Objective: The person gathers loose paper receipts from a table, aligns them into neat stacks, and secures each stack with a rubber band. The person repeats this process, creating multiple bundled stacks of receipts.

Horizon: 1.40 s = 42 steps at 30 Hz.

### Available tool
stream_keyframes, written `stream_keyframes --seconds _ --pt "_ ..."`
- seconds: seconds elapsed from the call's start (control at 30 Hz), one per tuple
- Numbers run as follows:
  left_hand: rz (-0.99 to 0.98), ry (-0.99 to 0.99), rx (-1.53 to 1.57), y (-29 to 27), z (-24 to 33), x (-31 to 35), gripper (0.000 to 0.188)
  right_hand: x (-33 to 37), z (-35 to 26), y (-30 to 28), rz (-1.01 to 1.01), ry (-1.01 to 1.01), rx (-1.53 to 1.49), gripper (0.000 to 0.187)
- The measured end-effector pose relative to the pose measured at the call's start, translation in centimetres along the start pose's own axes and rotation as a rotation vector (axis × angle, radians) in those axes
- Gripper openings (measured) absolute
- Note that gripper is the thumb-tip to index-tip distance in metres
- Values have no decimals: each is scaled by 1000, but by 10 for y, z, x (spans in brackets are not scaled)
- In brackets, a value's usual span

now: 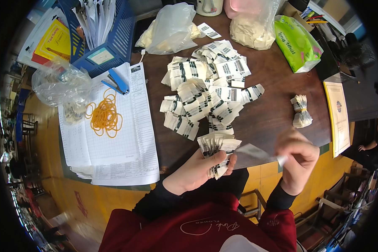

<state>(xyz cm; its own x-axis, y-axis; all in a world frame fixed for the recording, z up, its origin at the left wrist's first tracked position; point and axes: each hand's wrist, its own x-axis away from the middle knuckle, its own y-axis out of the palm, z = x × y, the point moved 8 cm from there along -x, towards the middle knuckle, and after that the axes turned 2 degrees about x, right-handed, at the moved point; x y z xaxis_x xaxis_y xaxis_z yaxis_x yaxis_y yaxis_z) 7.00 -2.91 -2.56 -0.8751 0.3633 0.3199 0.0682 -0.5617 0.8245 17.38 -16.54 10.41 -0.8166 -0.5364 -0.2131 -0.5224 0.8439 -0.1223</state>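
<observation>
My left hand [193, 171] is closed round a stack of small printed labels [216, 145], thumb on top, just over the table's near edge. To its right, my right hand [298, 156] pinches a single white label [254, 152], which is smeared by motion and stretches back toward the stack. Beyond both hands lies a loose heap of similar white labels [197, 98] with black print. On the right of the table rests a bundle of labels [301, 111] cinched at its middle by a rubber band.
At left, yellow rubber bands [105, 115] and a blue stapler [116, 82] lie on lined paper sheets [134, 138]. Behind them stands a blue basket [101, 42] of papers. Clear bags [172, 29] and a green packet [296, 44] line the back; a yellow-edged booklet [337, 115] sits at right.
</observation>
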Motion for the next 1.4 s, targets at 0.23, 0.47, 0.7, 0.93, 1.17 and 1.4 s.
stream_keyframes --seconds 0.23,0.47,0.7,0.93,1.17,1.4 --pt "-50 46 128 17 -2 -2 73 -7 17 52 -160 -106 331 18" --pt "-19 81 -13 11 1 6 63 -1 9 71 -466 -252 450 68" --pt "-115 13 245 6 -9 14 59 2 3 97 -736 -357 431 87" --pt "-15 264 312 -9 16 29 39 -35 0 111 -642 -349 431 73" --pt "227 486 140 -38 46 46 45 -97 48 126 -98 -273 939 32" --pt "187 474 162 -43 44 44 46 -89 27 122 -29 -336 742 14"
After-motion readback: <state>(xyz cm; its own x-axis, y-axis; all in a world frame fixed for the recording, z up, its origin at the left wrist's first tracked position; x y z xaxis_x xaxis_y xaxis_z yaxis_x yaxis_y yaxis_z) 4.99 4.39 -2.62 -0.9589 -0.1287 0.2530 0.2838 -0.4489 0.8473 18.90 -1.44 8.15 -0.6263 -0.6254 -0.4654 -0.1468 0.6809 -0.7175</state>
